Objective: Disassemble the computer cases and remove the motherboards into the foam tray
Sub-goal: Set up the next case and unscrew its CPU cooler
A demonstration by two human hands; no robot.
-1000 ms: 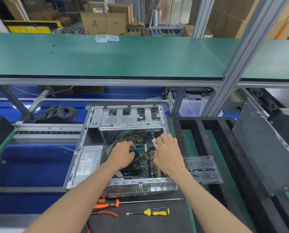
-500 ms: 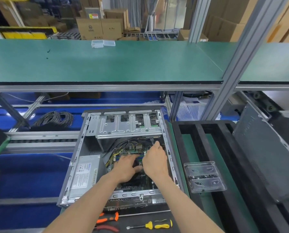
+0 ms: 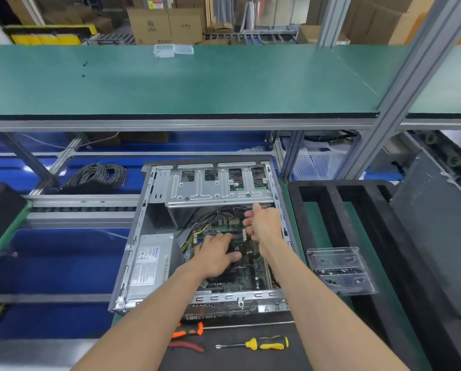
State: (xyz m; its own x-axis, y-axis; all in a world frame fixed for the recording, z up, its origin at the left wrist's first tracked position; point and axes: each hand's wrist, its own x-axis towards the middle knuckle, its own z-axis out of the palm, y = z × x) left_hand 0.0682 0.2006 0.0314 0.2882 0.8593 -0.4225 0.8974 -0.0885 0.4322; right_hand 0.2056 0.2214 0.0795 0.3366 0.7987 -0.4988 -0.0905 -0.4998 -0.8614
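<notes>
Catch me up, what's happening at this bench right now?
A person is working with both hands inside an open computer case lying on the bench. The left hand rests flat on the black fan on the motherboard, which is still in the case. The right hand is raised near the drive cage, fingers loosely curled; whether it holds anything is unclear. The foam tray beside the case holds no board, only a clear plastic box. A yellow screwdriver and pliers lie unused in front.
</notes>
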